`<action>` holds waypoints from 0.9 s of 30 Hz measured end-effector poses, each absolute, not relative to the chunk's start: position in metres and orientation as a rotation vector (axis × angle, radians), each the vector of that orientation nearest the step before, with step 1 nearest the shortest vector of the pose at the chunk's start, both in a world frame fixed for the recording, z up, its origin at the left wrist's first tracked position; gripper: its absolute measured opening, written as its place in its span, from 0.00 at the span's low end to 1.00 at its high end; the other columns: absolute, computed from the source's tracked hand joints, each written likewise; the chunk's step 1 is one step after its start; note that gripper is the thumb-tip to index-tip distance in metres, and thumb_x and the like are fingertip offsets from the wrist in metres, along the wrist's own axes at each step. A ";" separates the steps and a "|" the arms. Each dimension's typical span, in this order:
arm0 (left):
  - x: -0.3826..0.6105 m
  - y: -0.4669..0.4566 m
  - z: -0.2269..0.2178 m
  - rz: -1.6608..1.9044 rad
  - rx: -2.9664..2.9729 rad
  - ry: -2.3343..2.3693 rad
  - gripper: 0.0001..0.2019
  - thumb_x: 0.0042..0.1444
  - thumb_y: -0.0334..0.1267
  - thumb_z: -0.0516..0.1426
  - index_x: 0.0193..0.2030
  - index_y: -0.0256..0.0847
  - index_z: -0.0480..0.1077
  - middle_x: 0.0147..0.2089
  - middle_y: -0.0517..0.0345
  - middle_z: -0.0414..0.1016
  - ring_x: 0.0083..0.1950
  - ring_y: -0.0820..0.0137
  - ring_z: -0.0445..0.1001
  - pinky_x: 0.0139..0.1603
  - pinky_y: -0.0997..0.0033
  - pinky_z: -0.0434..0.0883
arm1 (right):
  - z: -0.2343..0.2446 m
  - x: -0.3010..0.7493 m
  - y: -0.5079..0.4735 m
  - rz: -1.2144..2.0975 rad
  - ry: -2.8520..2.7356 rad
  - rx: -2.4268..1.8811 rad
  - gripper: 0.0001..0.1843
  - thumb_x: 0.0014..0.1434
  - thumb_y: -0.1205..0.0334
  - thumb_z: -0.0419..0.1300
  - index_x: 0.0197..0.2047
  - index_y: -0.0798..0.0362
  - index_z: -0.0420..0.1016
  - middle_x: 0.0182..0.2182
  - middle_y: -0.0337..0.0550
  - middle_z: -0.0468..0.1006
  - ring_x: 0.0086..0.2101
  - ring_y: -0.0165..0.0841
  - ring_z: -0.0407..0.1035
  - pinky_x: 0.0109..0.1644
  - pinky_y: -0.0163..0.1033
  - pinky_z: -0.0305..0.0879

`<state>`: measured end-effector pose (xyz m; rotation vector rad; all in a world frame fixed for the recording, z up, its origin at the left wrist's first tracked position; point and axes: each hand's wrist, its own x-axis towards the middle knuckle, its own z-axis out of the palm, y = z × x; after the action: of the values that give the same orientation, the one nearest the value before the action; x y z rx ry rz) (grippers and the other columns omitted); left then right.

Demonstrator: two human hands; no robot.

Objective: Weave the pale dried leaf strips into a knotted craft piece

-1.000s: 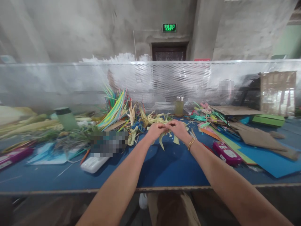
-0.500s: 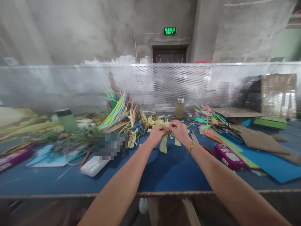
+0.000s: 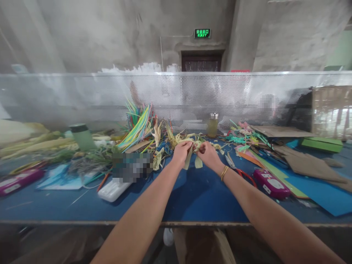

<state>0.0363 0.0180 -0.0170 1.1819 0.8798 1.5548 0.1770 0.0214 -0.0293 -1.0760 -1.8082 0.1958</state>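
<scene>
My left hand (image 3: 181, 154) and my right hand (image 3: 211, 157) are close together above the middle of the blue table, each closed in a pinch. Between them is a pale yellow-green corn husk (image 3: 198, 162), its strips hanging down below my fingers. A thin strand seems to run from one hand to the other, too small to make out. More dried husks (image 3: 172, 139) lie just behind my hands. Red-handled scissors (image 3: 246, 176) rest beside my right wrist, which wears a gold bracelet (image 3: 224, 173).
Colourful pipe cleaners (image 3: 139, 124) stand at back left, near a green-tinted jar (image 3: 82, 137). A white device (image 3: 114, 190), partly pixelated, lies left of my arm. To the right are a purple case (image 3: 271, 183), blue sheets (image 3: 327, 200) and cardboard (image 3: 310, 163). A lidded bottle (image 3: 212, 126) stands behind.
My hands have drawn slightly apart, and the husk strips between them have shifted. The scissors beside my right wrist show more fully. The whole view has moved a little.
</scene>
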 end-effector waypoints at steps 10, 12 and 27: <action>0.032 0.022 -0.019 1.625 1.312 0.961 0.05 0.43 0.33 0.62 0.29 0.37 0.73 0.28 0.57 0.77 0.33 0.67 0.76 0.42 0.65 0.71 | -0.022 0.179 0.021 0.146 -1.962 -1.087 0.09 0.61 0.60 0.52 0.42 0.52 0.69 0.38 0.46 0.76 0.38 0.36 0.70 0.42 0.40 0.62; 0.031 0.025 -0.020 1.621 1.407 1.004 0.03 0.44 0.33 0.61 0.29 0.38 0.73 0.28 0.58 0.76 0.33 0.68 0.76 0.41 0.66 0.71 | -0.018 0.180 0.016 0.036 -2.016 -1.103 0.10 0.64 0.58 0.51 0.40 0.52 0.71 0.38 0.46 0.76 0.39 0.36 0.69 0.42 0.39 0.61; 0.020 0.014 -0.010 1.484 2.142 1.453 0.06 0.51 0.37 0.60 0.36 0.43 0.77 0.37 0.55 0.79 0.39 0.64 0.74 0.42 0.67 0.66 | -0.010 0.189 0.020 0.025 -2.052 -0.954 0.06 0.59 0.64 0.57 0.33 0.52 0.75 0.31 0.41 0.77 0.34 0.33 0.69 0.39 0.36 0.61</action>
<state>0.0200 0.0144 -0.0095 2.1420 1.4531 1.4839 0.1887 0.0200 -0.0100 -0.9536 -2.0525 0.0254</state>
